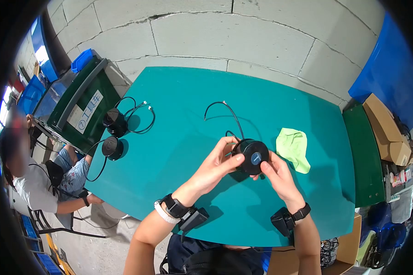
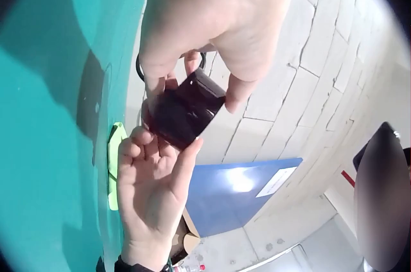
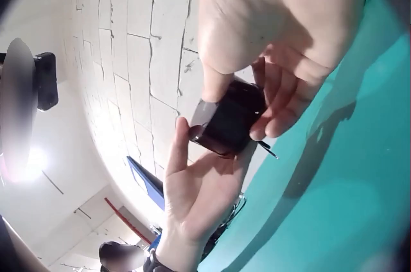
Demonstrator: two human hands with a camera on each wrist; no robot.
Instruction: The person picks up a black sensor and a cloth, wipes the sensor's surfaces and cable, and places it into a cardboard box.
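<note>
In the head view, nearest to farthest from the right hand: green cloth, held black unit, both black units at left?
1. Held black unit: touching the right hand.
2. Green cloth: just past it.
3. Lower black unit, upper black unit: left side, too close to call.

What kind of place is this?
It looks like a workshop, I think. There's a green bench, a cart with a label, and bare block walls.
</note>
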